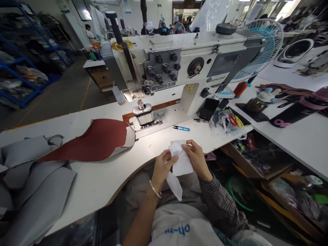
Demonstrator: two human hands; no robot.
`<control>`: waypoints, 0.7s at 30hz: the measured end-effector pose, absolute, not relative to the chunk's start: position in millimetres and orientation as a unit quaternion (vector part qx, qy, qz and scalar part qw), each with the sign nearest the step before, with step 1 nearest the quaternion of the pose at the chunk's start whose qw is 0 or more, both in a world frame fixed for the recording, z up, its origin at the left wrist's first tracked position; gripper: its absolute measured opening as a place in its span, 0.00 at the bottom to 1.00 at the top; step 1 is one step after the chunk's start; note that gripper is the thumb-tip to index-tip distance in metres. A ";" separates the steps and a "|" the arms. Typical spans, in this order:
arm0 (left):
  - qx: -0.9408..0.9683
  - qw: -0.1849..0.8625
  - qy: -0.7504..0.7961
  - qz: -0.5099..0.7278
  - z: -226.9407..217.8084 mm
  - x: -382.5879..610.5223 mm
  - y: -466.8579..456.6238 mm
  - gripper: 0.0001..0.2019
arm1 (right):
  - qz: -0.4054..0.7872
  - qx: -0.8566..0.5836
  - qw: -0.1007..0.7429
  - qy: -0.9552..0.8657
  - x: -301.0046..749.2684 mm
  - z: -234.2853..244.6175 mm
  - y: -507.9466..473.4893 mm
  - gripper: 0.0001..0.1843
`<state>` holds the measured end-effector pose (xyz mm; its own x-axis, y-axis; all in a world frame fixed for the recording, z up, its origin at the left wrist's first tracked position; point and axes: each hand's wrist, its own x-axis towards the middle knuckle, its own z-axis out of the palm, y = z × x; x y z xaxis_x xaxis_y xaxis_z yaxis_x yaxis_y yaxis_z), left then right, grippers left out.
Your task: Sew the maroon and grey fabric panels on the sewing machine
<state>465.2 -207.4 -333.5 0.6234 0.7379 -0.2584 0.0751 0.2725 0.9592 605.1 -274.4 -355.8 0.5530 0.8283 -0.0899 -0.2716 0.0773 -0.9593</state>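
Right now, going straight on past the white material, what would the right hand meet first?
Probably the blue snips on the white table, though depth is unclear and the right hand might pass above them.

The white table [88,187] carries grey pieces [38,191] at lower left, a dark red piece [98,141] left of centre, a sewing machine [186,59] at upper centre, and blue snips [182,128] near the middle.

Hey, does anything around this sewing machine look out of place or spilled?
Nothing looks spilled or damaged. It's just slightly untidy: grey pieces overlap unevenly at the left, and blue-handled snips lie loose before the sewing machine.
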 end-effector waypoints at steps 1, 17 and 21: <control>0.527 0.729 0.365 0.241 -335.1 465.6 -207.9 0.20 | 0.369 -0.563 0.694 -0.255 607.7 -361.8 -276.3 0.18; 0.460 0.724 0.384 0.343 -346.0 470.0 -233.6 0.16 | 0.698 -0.364 0.598 -0.153 534.4 -403.7 -340.8 0.22; 0.449 0.661 0.384 0.463 -347.3 455.5 -222.8 0.16 | 0.553 -0.600 0.526 -0.241 569.0 -440.9 -405.4 0.07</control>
<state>455.5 -222.8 -347.3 0.2769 0.9566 -0.0909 -0.2667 0.1674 0.9491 569.0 -405.4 -440.9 0.2724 0.8702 -0.4106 -0.2930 -0.3314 -0.8968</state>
